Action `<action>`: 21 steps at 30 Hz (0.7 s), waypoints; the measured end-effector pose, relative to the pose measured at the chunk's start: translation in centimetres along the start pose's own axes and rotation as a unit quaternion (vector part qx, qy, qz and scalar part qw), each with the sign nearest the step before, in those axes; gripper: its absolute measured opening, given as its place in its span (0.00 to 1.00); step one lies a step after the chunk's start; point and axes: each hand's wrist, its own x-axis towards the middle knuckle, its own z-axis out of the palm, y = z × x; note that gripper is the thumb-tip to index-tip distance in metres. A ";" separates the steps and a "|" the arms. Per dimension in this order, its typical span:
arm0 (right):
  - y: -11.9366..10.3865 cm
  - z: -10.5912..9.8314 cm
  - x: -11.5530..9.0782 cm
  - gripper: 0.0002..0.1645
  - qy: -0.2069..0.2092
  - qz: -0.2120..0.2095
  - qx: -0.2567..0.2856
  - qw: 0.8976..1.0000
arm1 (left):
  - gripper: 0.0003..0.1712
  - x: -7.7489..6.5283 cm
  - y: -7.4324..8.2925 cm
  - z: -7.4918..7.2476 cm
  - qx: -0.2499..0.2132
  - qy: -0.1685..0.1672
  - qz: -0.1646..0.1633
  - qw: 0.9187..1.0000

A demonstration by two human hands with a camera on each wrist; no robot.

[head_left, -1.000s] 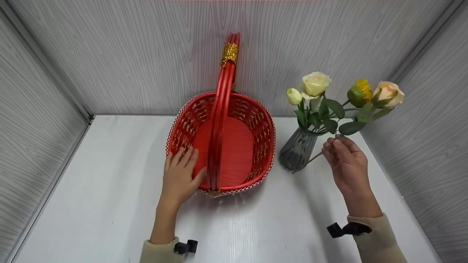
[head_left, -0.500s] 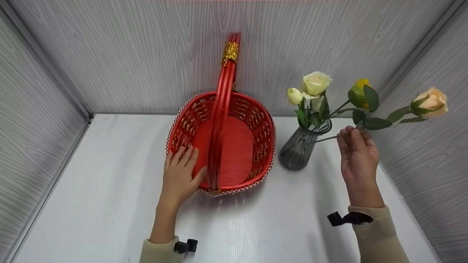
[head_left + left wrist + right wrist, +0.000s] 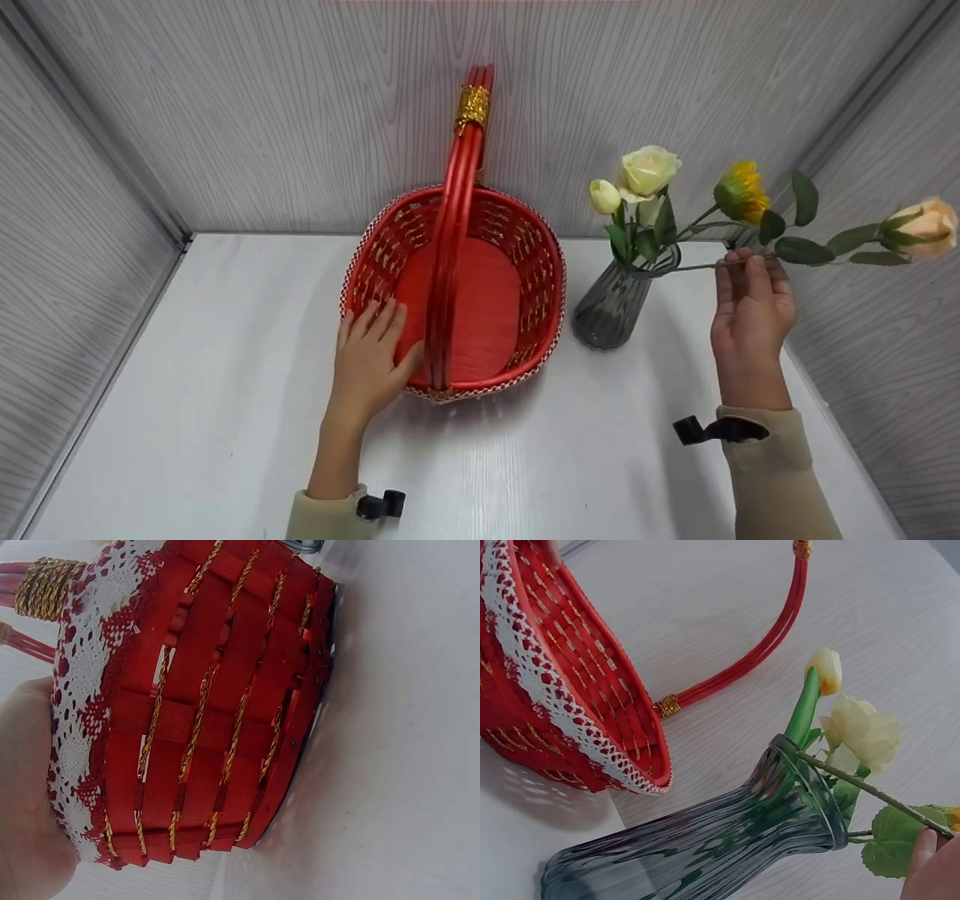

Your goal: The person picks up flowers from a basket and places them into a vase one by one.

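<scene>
My right hand (image 3: pixel 752 315) pinches the stem of a peach rose (image 3: pixel 922 227), held nearly level with the bloom out to the right. The stem's end overlaps the mouth of a ribbed grey glass vase (image 3: pixel 606 311) in the head view; the right wrist view shows the stem (image 3: pixel 877 793) crossing that rim. A cream rose (image 3: pixel 649 171), a pale tulip bud (image 3: pixel 604 197) and a yellow sunflower (image 3: pixel 741 193) stand in the vase. My left hand (image 3: pixel 367 367) rests over the near left rim of a red woven basket (image 3: pixel 551 300), fingers extended inside it.
The basket's tall red handle (image 3: pixel 457 187) with gold wrapping arches above it. White lace (image 3: pixel 79 712) trims the rim. Grey wood-grain panels (image 3: pixel 300 112) enclose the white table (image 3: pixel 225 375) at the back and on both sides.
My right hand has moved right and a little away from me, carrying the peach rose. Its stem has swung from steeply slanted to nearly level, its end now at the vase's mouth. Left hand unchanged.
</scene>
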 end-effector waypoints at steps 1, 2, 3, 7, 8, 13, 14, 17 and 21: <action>0.0 0.0 0.1 0.15 0.001 -0.004 0.001 1.000 | 0.39 0.0 0.0 0.0 0.001 0.002 0.000 1.000; -0.1 0.1 0.2 0.15 0.002 -0.008 0.001 1.000 | 0.39 0.0 0.0 0.0 0.002 0.003 0.000 1.000; 0.0 0.1 0.2 0.16 0.002 -0.015 0.001 1.000 | 0.39 0.0 0.0 0.0 0.001 0.005 -0.001 1.000; 0.2 0.1 0.5 0.18 -0.002 -0.043 -0.020 0.999 | 0.39 0.0 0.1 0.0 0.003 0.007 0.001 1.000; 0.3 0.0 0.6 0.18 -0.005 -0.053 -0.032 0.998 | 0.39 0.0 0.1 0.0 0.003 0.007 0.001 1.000; 1.2 -0.5 1.0 0.16 -0.025 -0.093 -0.097 0.991 | 0.39 0.0 0.0 0.1 0.004 -0.002 0.000 1.000; 1.5 -0.6 1.0 0.16 -0.030 -0.097 -0.107 0.989 | 0.39 0.0 0.0 0.1 0.004 -0.003 0.000 1.000; 2.3 -0.9 1.1 0.16 -0.044 -0.108 -0.140 0.983 | 0.39 0.0 0.0 0.1 0.003 -0.002 0.001 1.000; 3.2 -1.1 1.1 0.17 -0.062 -0.124 -0.201 0.970 | 0.39 0.1 0.0 0.0 0.001 0.001 0.002 1.000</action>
